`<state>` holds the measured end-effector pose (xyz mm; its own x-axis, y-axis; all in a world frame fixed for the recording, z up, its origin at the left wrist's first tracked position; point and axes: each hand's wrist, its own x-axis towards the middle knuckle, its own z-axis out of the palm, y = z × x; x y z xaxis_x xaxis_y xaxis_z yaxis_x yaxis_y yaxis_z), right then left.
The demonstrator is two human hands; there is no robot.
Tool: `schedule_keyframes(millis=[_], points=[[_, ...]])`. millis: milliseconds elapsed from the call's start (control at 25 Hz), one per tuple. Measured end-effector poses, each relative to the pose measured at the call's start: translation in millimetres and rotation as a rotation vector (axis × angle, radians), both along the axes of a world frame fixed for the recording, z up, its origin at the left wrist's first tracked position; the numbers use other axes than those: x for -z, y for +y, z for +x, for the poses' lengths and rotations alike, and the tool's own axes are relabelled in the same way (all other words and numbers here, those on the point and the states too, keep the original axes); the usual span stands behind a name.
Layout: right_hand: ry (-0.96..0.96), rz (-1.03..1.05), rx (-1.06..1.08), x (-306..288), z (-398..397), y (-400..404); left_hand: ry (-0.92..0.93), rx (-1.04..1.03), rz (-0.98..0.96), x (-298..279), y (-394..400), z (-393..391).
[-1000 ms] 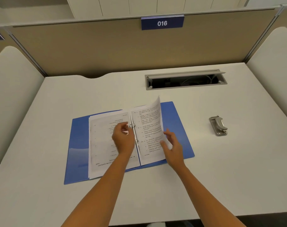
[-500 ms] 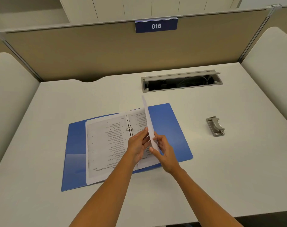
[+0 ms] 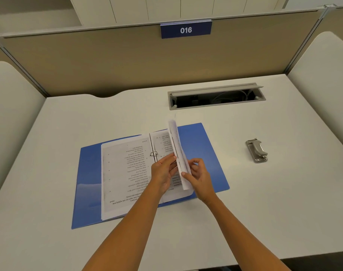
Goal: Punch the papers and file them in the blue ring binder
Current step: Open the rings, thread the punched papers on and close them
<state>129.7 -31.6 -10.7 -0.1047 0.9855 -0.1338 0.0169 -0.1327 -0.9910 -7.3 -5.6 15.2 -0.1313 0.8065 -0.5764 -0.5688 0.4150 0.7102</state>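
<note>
Both my hands hold upright white printed sheets (image 3: 179,153) over the open blue ring binder (image 3: 198,145): left hand (image 3: 162,173) and right hand (image 3: 201,178) pinching them; lower ring hidden.

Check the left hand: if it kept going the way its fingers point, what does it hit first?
The left hand points right, fingertips already at the raised sheets, so likely those first, with the right hand just behind; depth is hard to judge.
</note>
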Motion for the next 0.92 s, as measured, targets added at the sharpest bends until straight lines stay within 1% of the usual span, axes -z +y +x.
schedule_keyframes(millis=[80, 160, 280, 400, 640, 840, 920], points=[[-0.035, -0.044, 0.098, 0, 7, 5, 0.039, -0.037, -0.020, -1, 2, -5], [-0.096, -0.091, 0.211, 6, 19, 11, 0.118, -0.052, -0.036, -2, 4, -15], [-0.218, -0.155, 0.297, 19, 40, 16, 0.304, -0.041, -0.055, -1, 7, -44], [-0.338, -0.211, 0.398, 27, 54, 15, 0.449, -0.070, -0.083, 1, 5, -81], [-0.436, -0.218, 0.488, 30, 50, 15, 0.898, -0.119, -0.166, 5, -18, -134], [-0.453, -0.226, 0.500, 30, 46, 16, 1.022, -0.196, -0.275, 18, -41, -158], [-0.465, -0.229, 0.499, 30, 45, 16, 1.037, -0.230, -0.361, 23, -46, -163]])
